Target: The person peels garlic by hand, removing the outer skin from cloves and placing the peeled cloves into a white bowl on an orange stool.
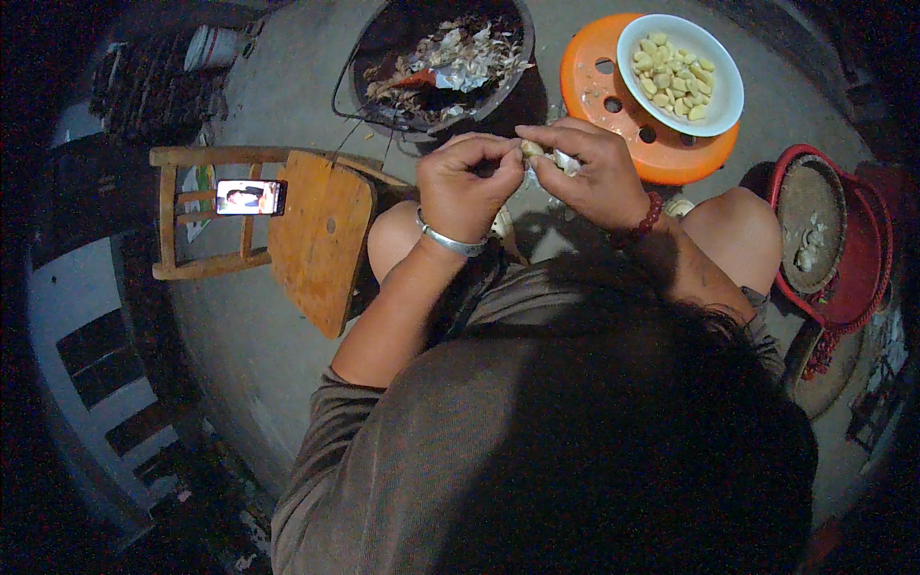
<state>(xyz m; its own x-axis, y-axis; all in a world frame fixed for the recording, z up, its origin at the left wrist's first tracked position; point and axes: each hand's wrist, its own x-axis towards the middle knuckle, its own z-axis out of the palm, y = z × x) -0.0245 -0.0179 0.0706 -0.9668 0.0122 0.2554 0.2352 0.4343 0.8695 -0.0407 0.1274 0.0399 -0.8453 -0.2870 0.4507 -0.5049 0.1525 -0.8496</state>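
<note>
My right hand (593, 169) holds a garlic clove (532, 149) between thumb and fingers, with pieces of white garlic skin (568, 164) against the palm side. My left hand (474, 176), with a silver bangle at the wrist, touches the clove's left side with pinched fingertips; whether they grip a bit of skin cannot be told. Beyond the hands, a white bowl (727, 65) of peeled garlic cloves (672, 79) rests on an orange plastic stool (600, 79) with round holes. Left of the stool stands a dark bucket (528, 36) with garlic skins and other scraps (460, 61) inside.
A wooden chair (323, 237) stands at the left, with a lit phone (248, 198) at its backrest. On the right, a round tray (812, 208) with a few garlic pieces (812, 241) sits on a red basket (866, 266). A pale bucket (210, 49) is at the upper left.
</note>
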